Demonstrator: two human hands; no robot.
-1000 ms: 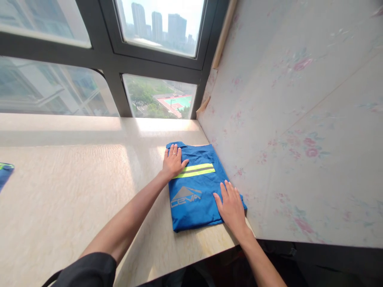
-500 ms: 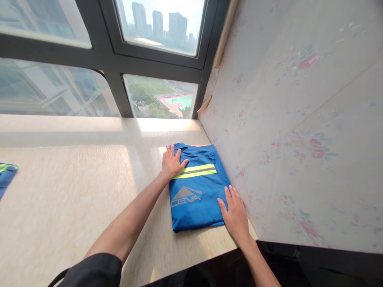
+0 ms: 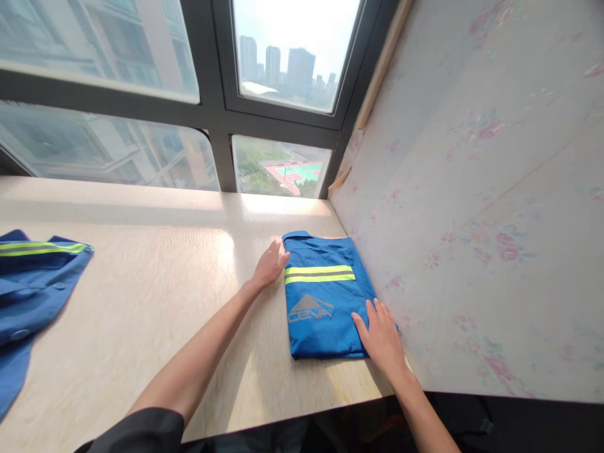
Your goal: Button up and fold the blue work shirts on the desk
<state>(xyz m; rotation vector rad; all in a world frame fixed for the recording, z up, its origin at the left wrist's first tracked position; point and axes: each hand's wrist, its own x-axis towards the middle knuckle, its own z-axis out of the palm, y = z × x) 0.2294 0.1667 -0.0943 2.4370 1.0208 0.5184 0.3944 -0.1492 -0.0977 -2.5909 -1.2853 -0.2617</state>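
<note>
A blue work garment (image 3: 325,333), folded into a flat rectangle, lies on the marble-patterned sill by the wall. It bears a yellow-green stripe with a grey middle and a grey CEVA logo. My left hand (image 3: 270,264) is at its upper left edge, fingers extended and slightly apart; whether the fingertips touch the cloth I cannot tell for sure. Spread over the lower right side of the garment, my right hand (image 3: 383,333) lies flat on the fabric with the thumb out to the left. Neither hand grips anything.
Another blue garment (image 3: 33,296) with a yellow-green stripe lies at the far left of the sill (image 3: 155,283). Dark window frames (image 3: 278,119) rise behind. A flower-patterned wall (image 3: 472,251) stands close on the right. The sill's front edge drops to a dark area below.
My left hand has slid off the top of the folded garment to its left edge. My right hand stays on it. The view has turned left, showing more of the other garment.
</note>
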